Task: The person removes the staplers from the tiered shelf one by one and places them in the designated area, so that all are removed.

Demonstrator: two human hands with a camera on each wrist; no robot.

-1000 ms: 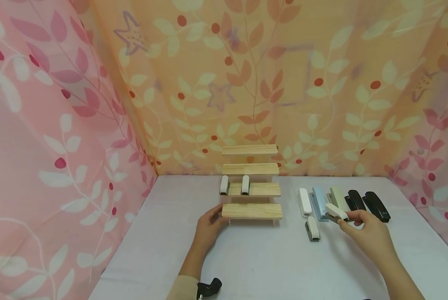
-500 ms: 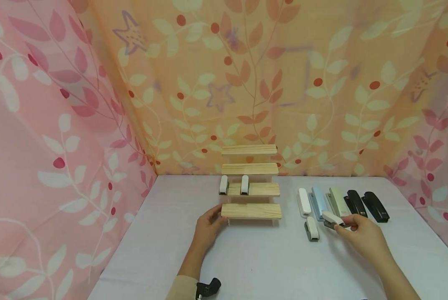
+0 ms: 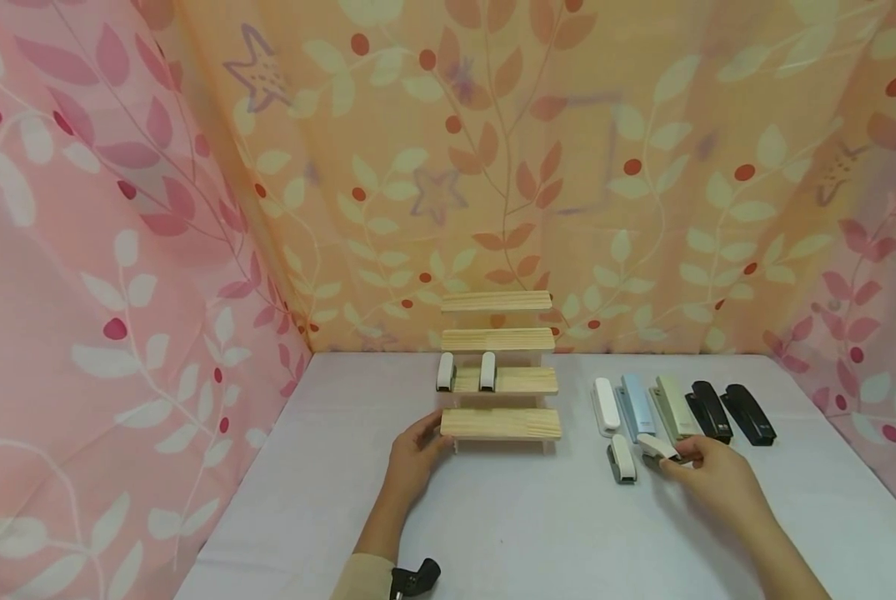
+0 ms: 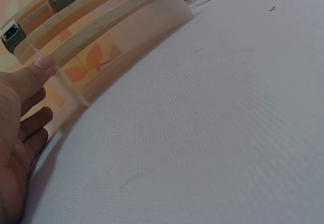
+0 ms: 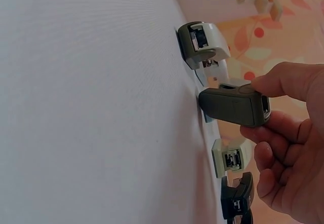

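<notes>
My right hand (image 3: 718,479) pinches a small white-and-grey stapler (image 3: 656,448) between thumb and fingers. In the right wrist view the held stapler (image 5: 233,105) shows its dark grey base, its far end low by the table. Just left of it on the table is a similar small stapler (image 3: 623,458). My left hand (image 3: 413,458) grips the left end of a stepped wooden display rack (image 3: 502,423) at its lowest step. The left wrist view shows the thumb (image 4: 44,63) on the plank's corner. Two small white staplers (image 3: 445,372) stand apart on the second step.
Behind the held stapler a row stands on the table (image 3: 508,533): a white stapler (image 3: 607,406), a blue stapler (image 3: 635,407), a pale green stapler (image 3: 673,406) and two black staplers (image 3: 749,414). Patterned cloth (image 3: 387,250) hangs behind and at both sides.
My right hand has moved left and down with the small stapler, bringing it close beside the one on the table. My left hand keeps its place on the rack.
</notes>
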